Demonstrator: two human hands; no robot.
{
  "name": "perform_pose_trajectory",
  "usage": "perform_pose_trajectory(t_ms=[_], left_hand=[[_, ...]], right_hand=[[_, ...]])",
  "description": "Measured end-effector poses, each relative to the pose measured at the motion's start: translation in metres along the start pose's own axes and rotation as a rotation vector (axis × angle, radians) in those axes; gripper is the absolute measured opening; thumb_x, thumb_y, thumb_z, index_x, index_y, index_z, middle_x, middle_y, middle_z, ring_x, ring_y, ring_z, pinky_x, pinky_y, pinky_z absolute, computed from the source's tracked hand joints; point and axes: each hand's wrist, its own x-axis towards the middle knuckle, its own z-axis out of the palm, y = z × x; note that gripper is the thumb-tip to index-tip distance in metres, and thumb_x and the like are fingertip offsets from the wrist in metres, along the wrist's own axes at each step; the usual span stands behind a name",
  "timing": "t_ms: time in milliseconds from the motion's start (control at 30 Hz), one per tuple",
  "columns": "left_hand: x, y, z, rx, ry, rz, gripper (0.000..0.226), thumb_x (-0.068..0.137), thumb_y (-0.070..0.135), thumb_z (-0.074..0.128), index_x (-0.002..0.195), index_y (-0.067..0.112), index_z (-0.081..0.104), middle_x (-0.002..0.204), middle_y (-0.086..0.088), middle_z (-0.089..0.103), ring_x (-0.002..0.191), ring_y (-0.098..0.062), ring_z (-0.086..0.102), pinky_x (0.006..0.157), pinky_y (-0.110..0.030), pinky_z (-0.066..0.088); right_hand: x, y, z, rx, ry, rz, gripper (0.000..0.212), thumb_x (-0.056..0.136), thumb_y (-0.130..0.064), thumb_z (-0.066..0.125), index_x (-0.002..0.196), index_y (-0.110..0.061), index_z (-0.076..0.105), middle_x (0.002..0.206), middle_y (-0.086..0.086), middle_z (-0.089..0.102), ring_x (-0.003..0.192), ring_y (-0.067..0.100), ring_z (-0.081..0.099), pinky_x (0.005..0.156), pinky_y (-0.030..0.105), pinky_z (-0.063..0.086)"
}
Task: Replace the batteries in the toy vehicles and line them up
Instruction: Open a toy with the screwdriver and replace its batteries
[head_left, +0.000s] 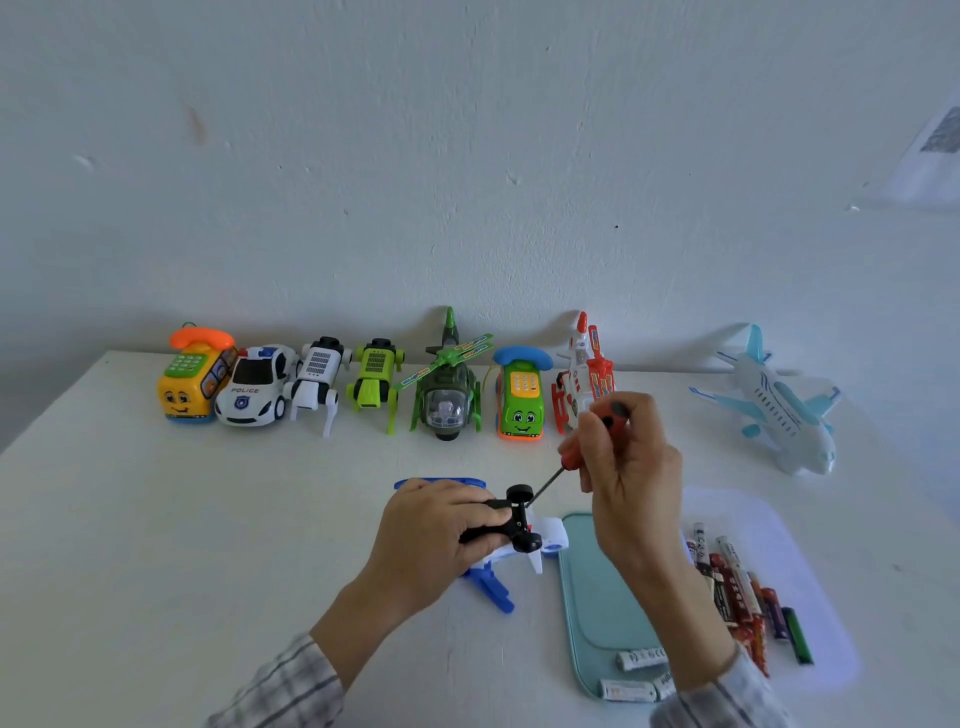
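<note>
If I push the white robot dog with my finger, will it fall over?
Maybe. The white robot dog stands on thin legs with small feet, so a sideways poke would probably tip it. It looks like hollow plastic, so likely light and easy to slide. It stands close beside the police car, which it might bump.

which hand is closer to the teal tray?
Right. The right hand holds the screwdriver with its wrist above the teal tray; the left hand is off to the tray's left, gripping the toy.
</note>
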Motion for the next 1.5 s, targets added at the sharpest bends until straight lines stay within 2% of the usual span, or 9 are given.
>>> perform_pose_trajectory(t_ms=[100, 267, 433, 567, 733, 933, 1100, 1267, 1500], left_hand=[[0.001, 0.000, 0.000, 0.008, 0.005, -0.001, 0.028, 0.077, 0.053, 0.056, 0.090, 0.036, 0.076, 0.090, 0.021, 0.071, 0.082, 0.002, 0.060, 0.071, -0.017, 0.032], [0.003, 0.002, -0.002, 0.025, 0.007, 0.021, 0.030, 0.078, 0.052, 0.054, 0.089, 0.035, 0.076, 0.089, 0.020, 0.071, 0.081, 0.002, 0.061, 0.068, -0.020, 0.040], [0.004, 0.002, -0.002, 0.021, 0.007, 0.019, 0.030, 0.078, 0.051, 0.055, 0.089, 0.035, 0.076, 0.089, 0.020, 0.072, 0.080, 0.002, 0.061, 0.068, -0.020, 0.040], [0.004, 0.002, -0.003, 0.025, 0.006, 0.017, 0.030, 0.077, 0.051, 0.055, 0.089, 0.035, 0.076, 0.089, 0.019, 0.072, 0.080, 0.002, 0.061, 0.066, -0.023, 0.044], [0.004, 0.003, -0.004, 0.035, -0.012, 0.017, 0.030, 0.078, 0.051, 0.054, 0.089, 0.035, 0.076, 0.089, 0.020, 0.072, 0.080, 0.001, 0.062, 0.067, -0.020, 0.039], [0.004, 0.003, -0.004, 0.040, -0.021, -0.001, 0.030, 0.078, 0.052, 0.053, 0.090, 0.036, 0.076, 0.089, 0.021, 0.071, 0.079, 0.002, 0.061, 0.068, -0.017, 0.034], [0.004, 0.003, -0.004, 0.043, -0.021, 0.000, 0.030, 0.078, 0.053, 0.053, 0.089, 0.037, 0.075, 0.088, 0.022, 0.071, 0.079, 0.002, 0.061, 0.066, -0.020, 0.040], [0.003, 0.004, -0.004, 0.031, -0.026, -0.011, 0.029, 0.077, 0.053, 0.055, 0.089, 0.037, 0.075, 0.088, 0.021, 0.071, 0.080, 0.002, 0.060, 0.070, -0.016, 0.032], [0.003, 0.003, -0.004, 0.034, -0.029, -0.009, 0.030, 0.077, 0.054, 0.054, 0.090, 0.037, 0.075, 0.088, 0.021, 0.071, 0.080, 0.002, 0.062, 0.067, -0.020, 0.041]], right_hand=[[-0.003, 0.002, 0.006, -0.085, -0.018, -0.037, 0.011, 0.089, -0.046, 0.043, 0.088, -0.035, 0.040, 0.062, 0.002, 0.060, 0.054, 0.014, 0.057, 0.047, 0.022, 0.043], [-0.005, 0.006, 0.008, -0.180, -0.040, -0.099, 0.010, 0.090, -0.046, 0.042, 0.088, -0.038, 0.037, 0.062, 0.007, 0.058, 0.055, 0.027, 0.056, 0.050, 0.035, 0.043], [-0.006, 0.007, 0.010, -0.210, -0.056, -0.109, 0.009, 0.089, -0.047, 0.042, 0.088, -0.041, 0.035, 0.063, 0.007, 0.059, 0.056, 0.027, 0.057, 0.051, 0.032, 0.043], [-0.007, 0.010, 0.011, -0.202, -0.069, -0.100, 0.016, 0.089, -0.047, 0.042, 0.091, -0.032, 0.038, 0.064, 0.008, 0.059, 0.057, 0.026, 0.058, 0.051, 0.028, 0.044], [-0.008, 0.010, 0.011, -0.234, -0.077, -0.110, 0.010, 0.088, -0.049, 0.041, 0.088, -0.042, 0.034, 0.064, 0.007, 0.059, 0.057, 0.025, 0.059, 0.052, 0.030, 0.044], [-0.007, 0.009, 0.011, -0.222, -0.067, -0.115, 0.010, 0.089, -0.048, 0.043, 0.088, -0.040, 0.035, 0.062, 0.008, 0.057, 0.056, 0.027, 0.058, 0.052, 0.034, 0.044], [-0.009, 0.009, 0.013, -0.205, -0.085, -0.088, 0.019, 0.091, -0.051, 0.050, 0.088, -0.038, 0.036, 0.063, 0.007, 0.058, 0.057, 0.026, 0.058, 0.052, 0.031, 0.045], [-0.010, 0.006, 0.013, -0.184, -0.112, -0.083, 0.012, 0.088, -0.038, 0.049, 0.089, -0.031, 0.040, 0.064, 0.007, 0.059, 0.057, 0.026, 0.059, 0.051, 0.027, 0.045], [-0.007, 0.002, 0.011, -0.174, -0.131, -0.127, 0.022, 0.086, -0.043, 0.057, 0.101, -0.032, 0.046, 0.071, 0.001, 0.061, 0.059, 0.022, 0.062, 0.052, 0.031, 0.048]])
